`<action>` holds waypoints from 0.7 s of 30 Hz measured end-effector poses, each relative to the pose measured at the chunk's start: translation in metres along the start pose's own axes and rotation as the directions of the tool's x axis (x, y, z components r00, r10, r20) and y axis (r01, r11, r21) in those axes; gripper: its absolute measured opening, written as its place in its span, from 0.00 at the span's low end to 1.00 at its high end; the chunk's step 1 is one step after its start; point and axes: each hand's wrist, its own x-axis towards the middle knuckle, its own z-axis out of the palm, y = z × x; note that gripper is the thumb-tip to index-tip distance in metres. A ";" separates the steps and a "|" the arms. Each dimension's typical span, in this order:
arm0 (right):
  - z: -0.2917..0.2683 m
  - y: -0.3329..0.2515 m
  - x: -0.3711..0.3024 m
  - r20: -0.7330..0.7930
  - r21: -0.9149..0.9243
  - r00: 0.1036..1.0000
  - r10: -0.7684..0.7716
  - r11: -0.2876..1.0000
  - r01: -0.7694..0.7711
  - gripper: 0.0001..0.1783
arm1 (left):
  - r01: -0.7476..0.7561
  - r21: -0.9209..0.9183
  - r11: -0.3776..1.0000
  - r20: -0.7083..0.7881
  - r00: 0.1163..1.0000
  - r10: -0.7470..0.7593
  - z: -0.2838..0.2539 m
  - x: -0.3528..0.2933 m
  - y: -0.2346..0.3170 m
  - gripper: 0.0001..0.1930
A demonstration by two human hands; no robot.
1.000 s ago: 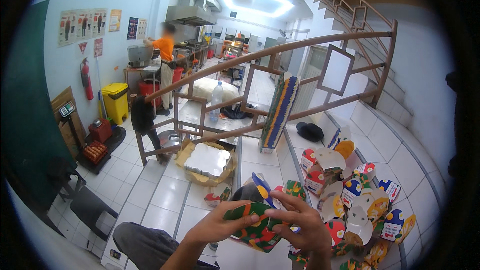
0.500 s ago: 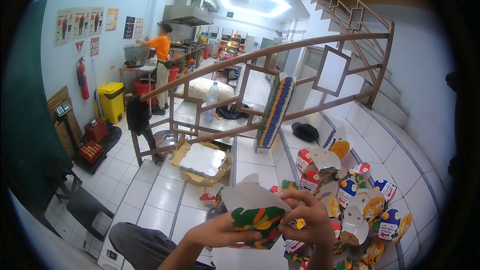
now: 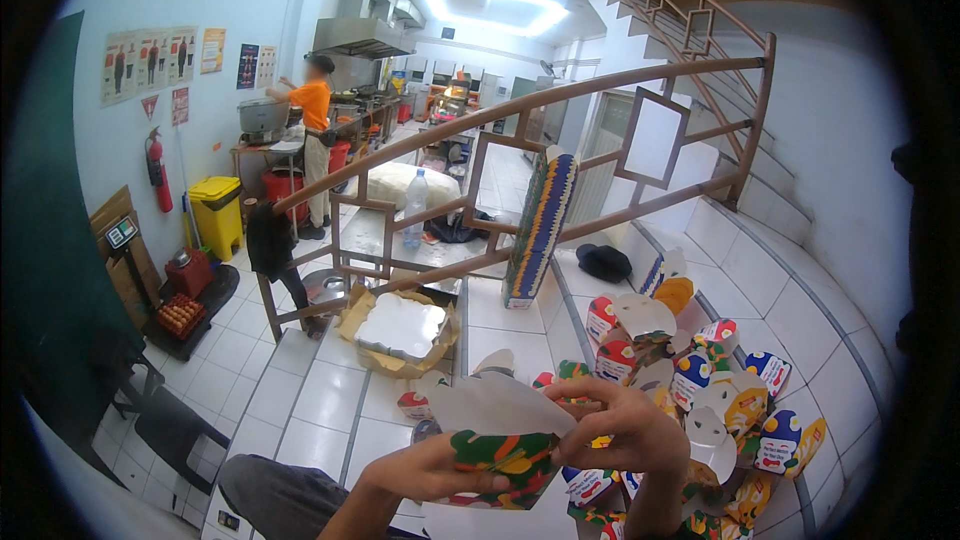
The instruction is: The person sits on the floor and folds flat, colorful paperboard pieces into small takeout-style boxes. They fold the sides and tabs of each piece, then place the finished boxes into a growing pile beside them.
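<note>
Right before me, a green paper food box [image 3: 515,470] with a red and yellow pattern is held in both hands, its white inner flaps raised. My left hand [image 3: 420,472] grips it from the left, thumb lying across the printed side. On its right edge, my right hand [image 3: 628,428] pinches the board between thumb and fingers. Folded food boxes in blue, red, yellow and green lie in a loose pile to the right, among them a blue one [image 3: 692,378]. Just beyond my left hand is a small red box [image 3: 415,405].
White flat sheets [image 3: 402,326] lie stacked in torn brown paper on the tiled steps. A tall stack of nested boxes [image 3: 543,230] leans on the brown railing [image 3: 420,155]. A dark cap [image 3: 604,263] rests nearby. Farther off, a person in an orange top [image 3: 313,105] stands beside a large pot [image 3: 262,117].
The view has shifted slightly. Both hands still hold the green box, and my right fingers have adjusted a little along its edge.
</note>
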 end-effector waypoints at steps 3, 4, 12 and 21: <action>-0.003 -0.001 -0.003 0.023 0.012 0.999 0.037 0.999 -0.037 0.05 | 0.026 0.043 0.999 0.019 0.999 -0.027 0.001 -0.001 0.003 0.28; -0.003 -0.001 -0.003 0.025 0.033 0.998 0.060 0.998 -0.061 0.05 | 0.041 0.061 0.997 0.020 0.999 -0.042 0.001 -0.001 0.004 0.27; -0.001 -0.014 -0.008 -0.034 -0.128 0.985 0.171 0.976 -0.174 0.07 | 0.060 0.049 0.997 0.036 0.997 -0.061 0.005 0.001 0.001 0.27; 0.013 -0.010 -0.011 -0.104 -0.233 0.993 0.056 0.969 -0.079 0.09 | -0.257 0.121 0.959 0.137 0.961 0.241 0.007 0.008 0.001 0.20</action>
